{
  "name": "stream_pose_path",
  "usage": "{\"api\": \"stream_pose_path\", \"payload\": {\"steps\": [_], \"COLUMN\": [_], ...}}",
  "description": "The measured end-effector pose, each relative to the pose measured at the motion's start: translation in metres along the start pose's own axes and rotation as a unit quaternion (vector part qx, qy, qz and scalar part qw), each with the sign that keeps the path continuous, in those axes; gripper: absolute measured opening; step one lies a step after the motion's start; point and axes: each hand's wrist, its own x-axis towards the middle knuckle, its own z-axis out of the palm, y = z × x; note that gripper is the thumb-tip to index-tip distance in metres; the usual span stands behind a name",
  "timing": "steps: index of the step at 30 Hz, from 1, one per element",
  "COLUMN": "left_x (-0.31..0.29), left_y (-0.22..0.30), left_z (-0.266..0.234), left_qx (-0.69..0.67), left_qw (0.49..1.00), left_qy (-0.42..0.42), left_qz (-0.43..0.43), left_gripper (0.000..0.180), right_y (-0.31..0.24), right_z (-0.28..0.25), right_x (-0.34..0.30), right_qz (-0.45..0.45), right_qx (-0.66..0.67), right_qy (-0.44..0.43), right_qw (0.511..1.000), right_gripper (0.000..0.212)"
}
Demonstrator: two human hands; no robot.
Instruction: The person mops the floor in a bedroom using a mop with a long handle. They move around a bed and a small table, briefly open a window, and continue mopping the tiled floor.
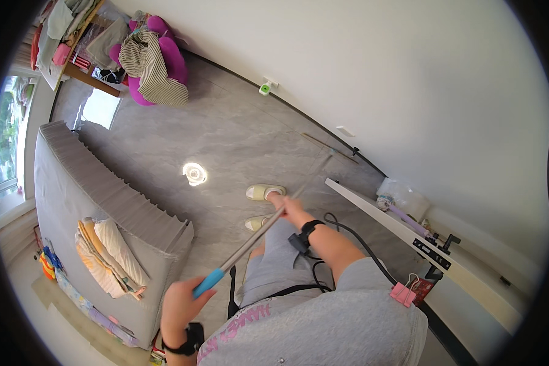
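Observation:
A long-handled flat mop (250,243) slants across the view, with a light metal pole and a blue end grip (208,283). My left hand (182,303) is closed round that blue grip, near the bed side. Farther up the pole, my right hand (294,211) is wrapped round it, above my legs. The wide, thin mop head (330,149) lies on the grey floor (226,131) close to the wall's base; its underside is hidden. Black bands with small devices sit on both my wrists.
A bed (128,201) with a pleated grey skirt and folded bedding (110,256) stands left. Far left are a purple chair (171,58) draped with striped cloth and a cluttered table (73,36). A white door edge (396,219) juts in right. My slippers (265,192) are on the floor.

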Motion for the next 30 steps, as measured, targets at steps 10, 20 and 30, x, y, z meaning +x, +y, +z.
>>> {"api": "stream_pose_path", "payload": {"steps": [10, 20, 30], "left_x": [0.109, 0.115, 0.107], "left_y": [0.066, 0.082, 0.099], "left_z": [0.088, 0.051, 0.065], "left_qx": [0.061, -0.004, 0.113], "left_qw": [0.975, 0.975, 0.971], "left_qy": [-0.148, -0.188, -0.163], "left_qz": [0.156, 0.116, 0.136], "left_gripper": [0.024, 0.026, 0.021], "right_y": [-0.054, -0.076, -0.06], "right_z": [-0.116, -0.08, -0.105], "right_x": [0.024, -0.003, 0.001], "right_qz": [-0.002, -0.047, -0.037], "right_qx": [0.002, -0.054, 0.07], "right_qy": [0.277, 0.262, 0.226], "right_qw": [0.961, 0.963, 0.971], "right_gripper": [0.01, 0.011, 0.007]}}
